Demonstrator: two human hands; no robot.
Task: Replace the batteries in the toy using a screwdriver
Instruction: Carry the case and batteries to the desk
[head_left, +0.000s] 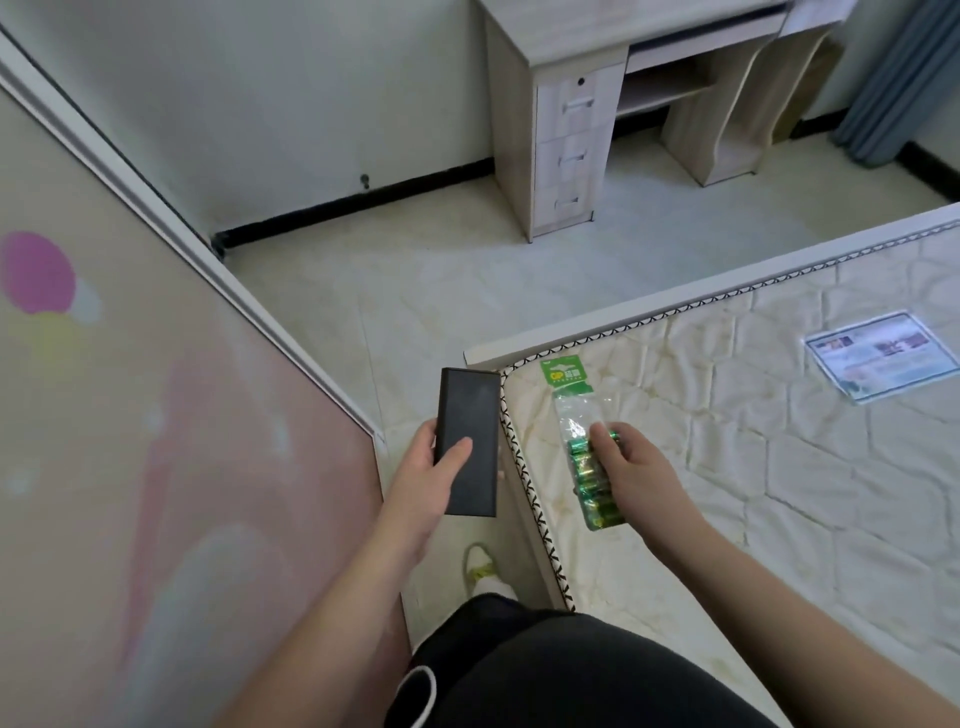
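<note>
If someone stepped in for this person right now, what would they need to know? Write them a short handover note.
Left hand: holds a flat black rectangular box upright in a firm grip, thumb across its front, just off the bed's corner.
Right hand: fingers curl onto a clear plastic pack of green batteries with a green header card, lying on the white quilted mattress.
Done: nothing visible beyond picking things up; the pack looks sealed.
Left: no toy or screwdriver is in view, so find them, open the compartment, swap the batteries and close it.

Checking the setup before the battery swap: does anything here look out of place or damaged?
Nothing looks damaged or spilled. The left hand holds a black case; the right hand grips the battery pack on the bare mattress. No screwdriver or toy shows.
</note>
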